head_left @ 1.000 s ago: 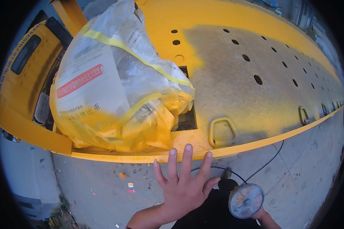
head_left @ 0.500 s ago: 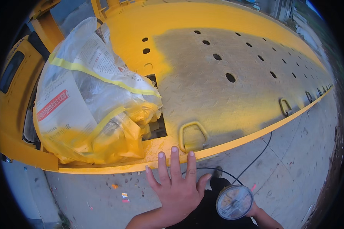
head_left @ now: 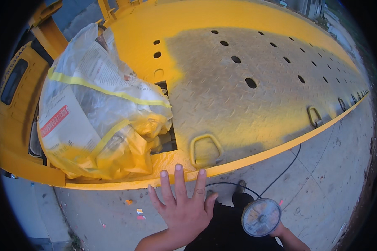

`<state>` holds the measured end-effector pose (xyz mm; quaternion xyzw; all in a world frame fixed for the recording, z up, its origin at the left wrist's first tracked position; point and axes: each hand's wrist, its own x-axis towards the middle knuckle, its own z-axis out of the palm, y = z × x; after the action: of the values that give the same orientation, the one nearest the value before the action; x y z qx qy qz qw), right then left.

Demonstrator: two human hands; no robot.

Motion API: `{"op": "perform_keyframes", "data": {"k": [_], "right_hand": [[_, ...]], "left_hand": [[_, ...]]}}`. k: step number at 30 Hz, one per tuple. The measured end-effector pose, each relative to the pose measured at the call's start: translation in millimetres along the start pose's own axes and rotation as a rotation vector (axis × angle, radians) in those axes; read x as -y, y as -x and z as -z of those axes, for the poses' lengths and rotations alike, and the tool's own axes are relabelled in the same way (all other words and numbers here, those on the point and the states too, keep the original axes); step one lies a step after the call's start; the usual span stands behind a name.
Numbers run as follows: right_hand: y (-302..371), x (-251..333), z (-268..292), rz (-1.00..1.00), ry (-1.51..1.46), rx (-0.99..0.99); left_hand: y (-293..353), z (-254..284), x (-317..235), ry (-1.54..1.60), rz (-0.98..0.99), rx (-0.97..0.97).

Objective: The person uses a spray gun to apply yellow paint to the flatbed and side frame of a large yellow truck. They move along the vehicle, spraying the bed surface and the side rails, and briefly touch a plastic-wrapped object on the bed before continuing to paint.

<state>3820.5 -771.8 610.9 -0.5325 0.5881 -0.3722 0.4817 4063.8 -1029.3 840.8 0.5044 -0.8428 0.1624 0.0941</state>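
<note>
My left hand [head_left: 181, 209] is open, back upward, its fingers spread. Its fingertips overlap the yellow edge rail [head_left: 255, 160] of a large steel deck; I cannot tell whether they touch it. My right hand [head_left: 278, 230] is closed at the lower right, mostly hidden under a paint spray gun's round, paint-smeared cup [head_left: 261, 217]. Beneath that cup the gun's body does not show. Just beyond my left hand, a yellow lashing ring [head_left: 192, 150] lies on the tread-plate deck [head_left: 209, 100], which is part fresh yellow, part bare grey-brown.
Plastic sheeting and newspaper [head_left: 81, 108], taped in yellow, wrap a bulky thing at the left, beside an opening [head_left: 169, 142] in the deck. A yellow cab [head_left: 16, 113] stands farther left. On the concrete ground [head_left: 322, 175] a black hose [head_left: 282, 173] runs near my feet.
My left hand has shifted slightly left and down, still spread. The cup in my right hand has moved a little right and up. The view has shifted slightly.
</note>
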Motion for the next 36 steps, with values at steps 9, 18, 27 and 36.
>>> {"op": "perform_keyframes", "data": {"k": [9,18,27,36], "right_hand": [[-12,3,-9,-0.016,0.032,0.109],[-25,32,-29,-0.204,-0.2,0.131],[-18,31,-22,-0.229,-0.006,0.198],[-13,11,-23,-0.288,0.018,0.167]], "left_hand": [[33,14,76,-0.112,0.198,-0.003],[59,17,148,-0.197,0.396,-0.077],[68,18,199,-0.214,0.506,-0.092],[53,13,149,0.011,0.348,-0.083]]}}
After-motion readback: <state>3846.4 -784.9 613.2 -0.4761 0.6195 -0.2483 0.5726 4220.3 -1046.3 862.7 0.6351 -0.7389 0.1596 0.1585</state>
